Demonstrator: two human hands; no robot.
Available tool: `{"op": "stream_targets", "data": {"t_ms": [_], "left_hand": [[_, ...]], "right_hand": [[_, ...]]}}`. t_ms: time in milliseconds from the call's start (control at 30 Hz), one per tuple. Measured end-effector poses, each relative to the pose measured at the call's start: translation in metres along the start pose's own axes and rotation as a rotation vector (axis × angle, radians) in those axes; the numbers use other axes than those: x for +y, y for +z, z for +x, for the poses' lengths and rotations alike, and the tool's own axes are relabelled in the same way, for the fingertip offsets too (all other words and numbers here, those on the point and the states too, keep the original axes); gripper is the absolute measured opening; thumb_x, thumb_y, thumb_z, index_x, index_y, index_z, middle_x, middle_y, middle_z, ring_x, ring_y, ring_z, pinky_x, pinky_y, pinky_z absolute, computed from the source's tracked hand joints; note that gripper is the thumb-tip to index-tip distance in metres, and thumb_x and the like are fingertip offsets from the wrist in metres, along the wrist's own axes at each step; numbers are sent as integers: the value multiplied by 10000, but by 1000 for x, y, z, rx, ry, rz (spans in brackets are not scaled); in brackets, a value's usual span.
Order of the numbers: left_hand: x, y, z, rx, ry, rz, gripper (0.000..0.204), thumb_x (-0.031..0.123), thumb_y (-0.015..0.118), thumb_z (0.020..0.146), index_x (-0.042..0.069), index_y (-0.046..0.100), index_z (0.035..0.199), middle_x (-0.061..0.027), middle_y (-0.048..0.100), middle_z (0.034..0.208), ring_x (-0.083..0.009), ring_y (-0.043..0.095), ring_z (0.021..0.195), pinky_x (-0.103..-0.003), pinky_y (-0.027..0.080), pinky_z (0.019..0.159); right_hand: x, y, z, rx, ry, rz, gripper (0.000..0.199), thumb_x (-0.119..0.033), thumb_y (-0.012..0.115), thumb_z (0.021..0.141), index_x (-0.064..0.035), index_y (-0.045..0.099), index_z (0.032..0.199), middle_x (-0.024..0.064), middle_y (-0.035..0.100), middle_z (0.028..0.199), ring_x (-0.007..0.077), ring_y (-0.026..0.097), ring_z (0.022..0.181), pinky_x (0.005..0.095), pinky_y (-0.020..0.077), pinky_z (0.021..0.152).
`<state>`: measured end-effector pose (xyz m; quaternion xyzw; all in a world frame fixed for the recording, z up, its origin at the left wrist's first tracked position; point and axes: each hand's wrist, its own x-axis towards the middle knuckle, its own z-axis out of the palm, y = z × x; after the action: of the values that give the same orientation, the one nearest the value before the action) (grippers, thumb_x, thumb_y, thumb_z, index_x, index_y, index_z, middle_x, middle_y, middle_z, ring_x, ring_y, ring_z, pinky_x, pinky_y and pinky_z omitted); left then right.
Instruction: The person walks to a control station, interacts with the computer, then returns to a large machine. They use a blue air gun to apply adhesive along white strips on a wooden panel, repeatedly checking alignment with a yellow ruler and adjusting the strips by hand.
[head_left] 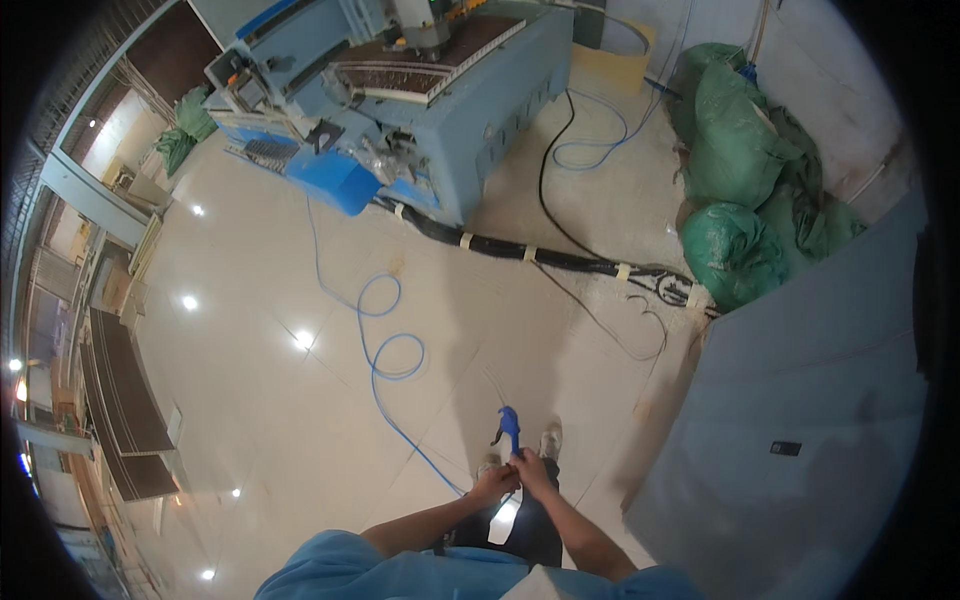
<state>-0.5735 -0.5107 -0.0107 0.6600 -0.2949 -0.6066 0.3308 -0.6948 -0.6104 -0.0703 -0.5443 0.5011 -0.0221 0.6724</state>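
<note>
A blue air blow gun (509, 424) with a black trigger or nozzle part points away from me, above my shoes. My right hand (533, 471) is closed around its lower end. Close beside it, my left hand (491, 486) is closed where the thin blue air hose (421, 455) comes up to the gun. The fingers partly hide the joint between hose and gun. From my hands the hose runs off to the left and forms two loops on the floor.
A large blue-grey machine (460, 140) with a brown panel (475, 47) stands ahead. A taped black cable bundle (500, 248) crosses the tiled floor. Green sacks (735, 245) lie at the far right, near a grey cabinet (780, 430). Brown boards (125, 385) are at the left.
</note>
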Motion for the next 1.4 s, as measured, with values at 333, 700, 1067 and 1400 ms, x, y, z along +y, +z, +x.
{"op": "stream_targets", "data": {"t_ms": [333, 700, 1067, 1400], "left_hand": [[113, 39, 47, 530, 28, 136, 256, 136, 561, 1007, 11, 600, 1227, -176, 743, 865, -329, 748, 817, -470, 566, 773], [200, -33, 135, 322, 215, -442, 837, 339, 737, 944, -15, 305, 1567, -233, 420, 1565, -348, 446, 1424, -465, 385, 1156], [195, -56, 170, 495, -364, -435, 545, 477, 801, 873, -24, 676, 1050, -79, 660, 900, -175, 623, 800, -350, 499, 692], [261, -200, 240, 591, 135, -504, 408, 424, 653, 983, 17, 667, 968, -88, 688, 904, -177, 631, 850, -322, 486, 787]], "right_hand": [[-101, -56, 51, 180, -122, -11, 369, -366, 623, 973, -19, 679, 1086, 193, 731, 926, 390, 711, 903, 473, 528, 813], [-204, -138, 75, -13, -579, -114, 324, -288, 610, 1028, -66, 649, 1261, 183, 734, 1039, 382, 727, 894, 442, 571, 761], [-230, -125, 71, 72, -676, -393, 208, -211, 638, 981, -89, 652, 1149, 147, 688, 1016, 408, 697, 909, 519, 562, 756], [-330, -96, 170, 81, -835, -211, 262, -286, 661, 999, -34, 728, 1027, 164, 729, 954, 343, 710, 778, 454, 560, 753]]}}
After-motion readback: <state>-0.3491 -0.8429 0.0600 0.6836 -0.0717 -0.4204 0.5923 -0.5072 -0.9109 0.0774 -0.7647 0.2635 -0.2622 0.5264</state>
